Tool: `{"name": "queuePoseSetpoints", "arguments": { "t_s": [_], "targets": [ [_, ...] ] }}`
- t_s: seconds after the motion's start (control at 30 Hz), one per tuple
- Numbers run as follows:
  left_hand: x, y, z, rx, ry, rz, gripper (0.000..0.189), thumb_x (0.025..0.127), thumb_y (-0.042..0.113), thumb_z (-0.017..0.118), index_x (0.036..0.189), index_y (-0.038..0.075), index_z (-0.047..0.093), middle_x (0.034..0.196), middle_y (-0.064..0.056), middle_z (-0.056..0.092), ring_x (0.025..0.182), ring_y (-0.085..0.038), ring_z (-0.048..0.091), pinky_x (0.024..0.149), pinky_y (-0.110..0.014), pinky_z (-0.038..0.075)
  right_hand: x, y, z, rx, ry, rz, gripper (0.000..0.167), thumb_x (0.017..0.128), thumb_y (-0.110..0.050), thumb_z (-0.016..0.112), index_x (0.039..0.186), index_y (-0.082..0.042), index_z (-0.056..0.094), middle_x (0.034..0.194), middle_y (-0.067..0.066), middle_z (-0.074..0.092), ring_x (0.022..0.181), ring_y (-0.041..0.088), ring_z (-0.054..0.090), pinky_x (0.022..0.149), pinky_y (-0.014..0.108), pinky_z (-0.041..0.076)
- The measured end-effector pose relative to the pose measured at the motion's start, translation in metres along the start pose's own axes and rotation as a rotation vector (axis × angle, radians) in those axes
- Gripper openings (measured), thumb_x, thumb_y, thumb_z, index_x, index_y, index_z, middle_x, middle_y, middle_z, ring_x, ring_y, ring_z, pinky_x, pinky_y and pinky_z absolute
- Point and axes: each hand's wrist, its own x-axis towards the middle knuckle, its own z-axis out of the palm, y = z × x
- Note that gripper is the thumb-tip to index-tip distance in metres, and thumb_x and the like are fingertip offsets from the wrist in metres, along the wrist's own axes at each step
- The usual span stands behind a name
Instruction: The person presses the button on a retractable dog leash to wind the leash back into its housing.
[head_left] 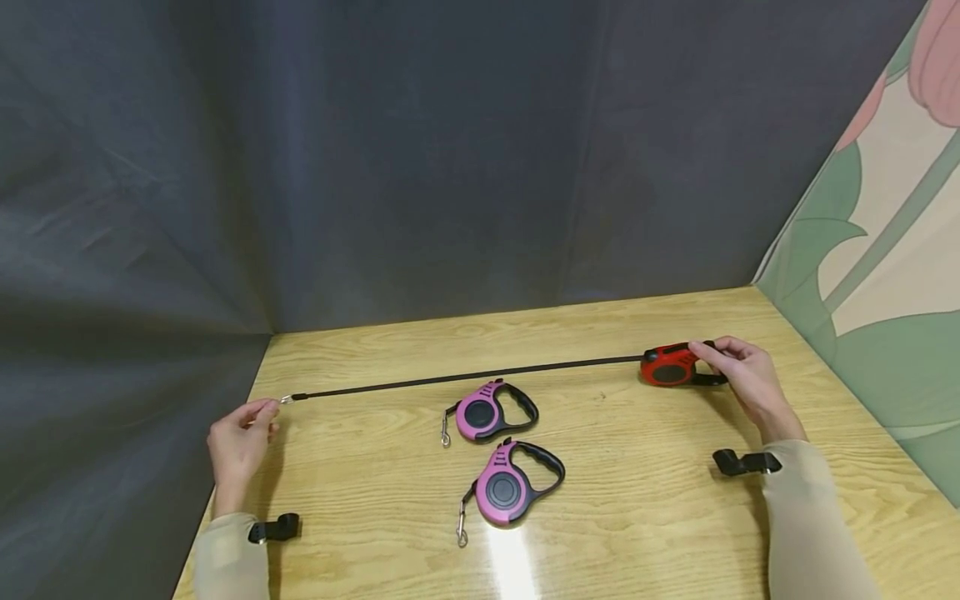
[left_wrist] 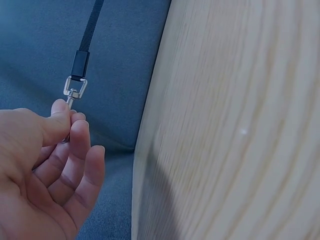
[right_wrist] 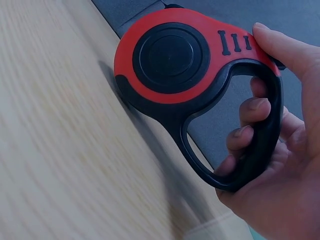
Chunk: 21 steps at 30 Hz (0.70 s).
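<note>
Red and black plastic forms the leash reel at right of the head view; the right grip is clasped on its looped handle, fingers curled through the opening and thumb laid along the top; whether the casing touches the bench I cannot tell. Three dark bone-shaped marks decorate the red shell beside a black disc; any lettering on that disc is too dim to make out. Black strap stretches straight from the reel to the left of the frame, ending in a silver metal clip; the left grip pinches this clip between thumb and fingers, which hide most of its lower part; in the left wrist view the strap is cut off by the upper edge. Two pink and black reels, an upper one and a lower one, lie near each other in the lower middle of the head view; marks on their shells are too small there to make out clearly; both sleeves, left and right, run out of the bottom edge.
</note>
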Motion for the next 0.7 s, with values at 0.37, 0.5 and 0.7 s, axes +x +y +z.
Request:
{"name": "queuePoseSetpoints", "arguments": {
  "t_s": [0.37,0.5,0.7],
  "targets": [
    [-0.0011,0.0019,0.0014,-0.017,0.006,0.014,0.029,0.106,0.022,0.069,0.117,-0.003,0.078,0.097,-0.018,0.080,0.060,0.009,0.061,0.055,-0.014,0.051,-0.0009,-0.0020,0.0046,0.021,-0.006,-0.014,0.021,0.100,-0.022,0.077,0.084,-0.021,0.063,0.069,-0.014,0.053,0.076,0.009,0.045,0.067,0.028,0.032],
    [-0.0019,0.0024,0.0017,-0.018,0.000,0.013,0.029,0.106,0.022,0.069,0.118,-0.003,0.078,0.100,-0.022,0.079,0.061,0.007,0.062,0.056,-0.014,0.052,-0.0011,-0.0033,0.0056,0.014,-0.009,-0.015,0.022,0.100,-0.023,0.077,0.083,-0.022,0.064,0.069,-0.015,0.053,0.076,0.009,0.044,0.067,0.029,0.032],
    [-0.0017,0.0036,0.0019,-0.018,0.005,0.012,0.029,0.106,0.022,0.069,0.118,-0.003,0.078,0.097,-0.019,0.080,0.060,0.007,0.062,0.055,-0.014,0.051,-0.0005,-0.0037,0.0071,0.035,-0.011,-0.011,0.022,0.100,-0.022,0.077,0.083,-0.022,0.064,0.069,-0.016,0.053,0.076,0.008,0.044,0.067,0.028,0.032]
  ]
}}
